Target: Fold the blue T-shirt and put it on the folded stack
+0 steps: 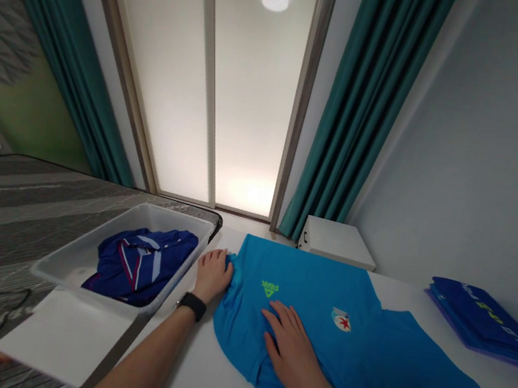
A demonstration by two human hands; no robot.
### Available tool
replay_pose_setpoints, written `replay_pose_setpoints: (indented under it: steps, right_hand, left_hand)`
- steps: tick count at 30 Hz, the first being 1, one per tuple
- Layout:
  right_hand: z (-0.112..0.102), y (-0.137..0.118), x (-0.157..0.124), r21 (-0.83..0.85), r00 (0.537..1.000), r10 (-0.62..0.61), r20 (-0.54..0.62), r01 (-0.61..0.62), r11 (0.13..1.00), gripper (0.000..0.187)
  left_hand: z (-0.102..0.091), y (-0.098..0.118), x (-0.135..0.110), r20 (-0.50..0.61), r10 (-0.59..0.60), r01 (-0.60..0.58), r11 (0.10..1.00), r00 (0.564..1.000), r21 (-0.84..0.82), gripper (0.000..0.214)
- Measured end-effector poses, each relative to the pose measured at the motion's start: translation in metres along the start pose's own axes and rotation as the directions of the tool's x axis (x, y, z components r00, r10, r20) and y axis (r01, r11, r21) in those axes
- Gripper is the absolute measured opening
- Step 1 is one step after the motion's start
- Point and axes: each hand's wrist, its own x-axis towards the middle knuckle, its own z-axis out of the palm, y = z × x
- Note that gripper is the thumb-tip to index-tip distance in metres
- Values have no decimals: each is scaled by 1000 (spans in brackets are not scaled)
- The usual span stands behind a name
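Note:
A bright blue T-shirt (315,275) lies spread over the white table, with a green logo and a round badge on its chest. At its left edge, my left hand (213,276), with a black watch on the wrist, has its fingers closed on bunched sleeve cloth. The fingertips are partly hidden there. My right hand (290,350) rests palm down on the chest of the shirt, fingers outstretched and holding nothing. Folds show along the shirt's lower left edge, while one sleeve stretches out to the right.
Left of the table, a translucent plastic bin (67,255) holds crumpled dark blue clothing (144,264). A stack of folded blue garments (488,325) sits at the table's right, near the wall. Behind the table stands a white cabinet (340,241).

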Motion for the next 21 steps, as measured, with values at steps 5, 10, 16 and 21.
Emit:
replay_pose_setpoints:
  steps: [5, 10, 16, 21]
  right_hand:
    - [0, 1, 0, 21, 999, 19, 25, -19, 1000, 42]
    - [1, 2, 1, 32, 998, 37, 55, -39, 999, 43]
    - [4, 5, 1, 36, 998, 27, 53, -28, 999, 43]
    - [5, 7, 1, 35, 998, 29, 61, -31, 999, 44]
  left_hand:
    - [9, -8, 2, 31, -7, 11, 988, 1000, -157, 18]
    - [7, -9, 8, -163, 18, -102, 847, 986, -522, 9]
    - [6, -3, 6, -144, -28, -85, 692, 989, -717, 14]
    - [0, 1, 6, -134, -121, -33, 611, 984, -791, 20]
